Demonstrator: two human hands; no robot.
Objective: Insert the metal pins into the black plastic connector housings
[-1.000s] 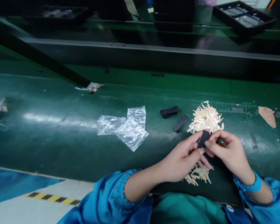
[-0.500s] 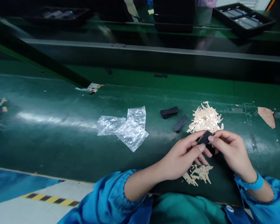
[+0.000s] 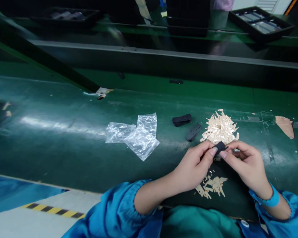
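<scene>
My left hand (image 3: 192, 167) and my right hand (image 3: 245, 165) meet over the green bench and pinch a small flat black part (image 3: 220, 146) between their fingertips. Just beyond the part lies a heap of pale beige strips (image 3: 220, 128). A smaller scatter of the same strips (image 3: 212, 186) lies under my hands near the bench edge. Both arms wear blue sleeves.
Two more black parts lie left of the heap, a stack (image 3: 181, 119) and a single piece (image 3: 193, 132). Empty clear plastic bags (image 3: 136, 135) lie mid-bench. A brown scrap (image 3: 285, 126) sits far right. Black trays (image 3: 260, 23) stand on the far bench behind a conveyor rail.
The black part has turned from upright to lying flatter between my fingertips, and both hands have shifted slightly away from me. The view has tilted a little.
</scene>
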